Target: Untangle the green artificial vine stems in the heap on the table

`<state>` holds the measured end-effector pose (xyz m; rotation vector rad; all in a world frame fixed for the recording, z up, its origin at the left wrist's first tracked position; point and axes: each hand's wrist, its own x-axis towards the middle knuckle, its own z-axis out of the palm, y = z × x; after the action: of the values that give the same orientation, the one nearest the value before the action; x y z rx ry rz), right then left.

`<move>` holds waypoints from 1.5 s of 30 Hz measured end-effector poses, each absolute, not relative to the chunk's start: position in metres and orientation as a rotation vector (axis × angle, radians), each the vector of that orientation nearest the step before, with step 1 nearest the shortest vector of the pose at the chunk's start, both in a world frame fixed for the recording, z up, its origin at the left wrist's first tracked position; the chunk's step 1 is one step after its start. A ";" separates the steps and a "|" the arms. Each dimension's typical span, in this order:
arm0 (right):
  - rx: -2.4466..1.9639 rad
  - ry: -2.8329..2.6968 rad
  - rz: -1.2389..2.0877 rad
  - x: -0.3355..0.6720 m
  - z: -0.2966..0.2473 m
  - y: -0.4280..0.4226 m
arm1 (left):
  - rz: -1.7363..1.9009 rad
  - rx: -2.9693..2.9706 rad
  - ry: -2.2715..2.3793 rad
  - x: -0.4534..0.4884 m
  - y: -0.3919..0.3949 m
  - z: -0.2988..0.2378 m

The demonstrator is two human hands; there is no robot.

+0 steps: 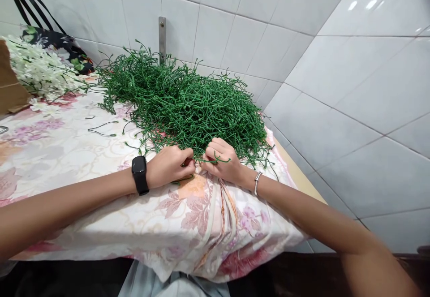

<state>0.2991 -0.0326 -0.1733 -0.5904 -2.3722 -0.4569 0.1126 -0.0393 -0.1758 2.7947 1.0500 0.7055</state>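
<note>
A big heap of thin green artificial stems (188,100) lies on a table covered with a floral cloth (67,153). My left hand (169,166), with a black watch on the wrist, is closed in a pinch at the heap's near edge. My right hand (223,160), with a silver bracelet, is closed too, fingers curled over a green stem (215,159). The two hands touch each other, both gripping stems at the front of the heap.
White artificial flowers (36,71) lie at the back left beside a dark floral bag (57,41) and a brown cardboard piece (10,82). Loose stems (102,129) are scattered left of the heap. White tiled walls close the back and right. A metal bracket (162,37) is fixed to the wall.
</note>
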 end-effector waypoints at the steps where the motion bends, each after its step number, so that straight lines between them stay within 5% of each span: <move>1: -0.597 -2.374 -0.468 0.299 -0.173 -0.033 | 0.687 2.753 1.039 0.113 -0.040 -0.174; 14: -0.907 -2.133 -0.284 0.309 -0.174 -0.028 | 0.522 2.531 0.939 0.099 -0.056 -0.174; 22: -0.808 -2.172 -0.268 0.307 -0.169 -0.031 | 1.070 2.033 0.967 0.096 -0.046 -0.165; 30: -0.827 -2.044 -0.241 0.307 -0.165 -0.032 | 1.113 1.479 0.833 0.092 -0.029 -0.164; 37: -1.032 -1.796 -0.282 0.305 -0.164 -0.035 | 1.304 1.431 0.756 0.091 -0.028 -0.161; 45: -0.834 -2.118 -0.353 0.302 -0.161 -0.044 | 1.181 1.603 0.790 0.093 -0.034 -0.163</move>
<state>0.3015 -0.0436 -0.1610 -0.8345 -2.1182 -0.3533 0.0934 -0.0341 -0.1629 1.6033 0.7901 1.1808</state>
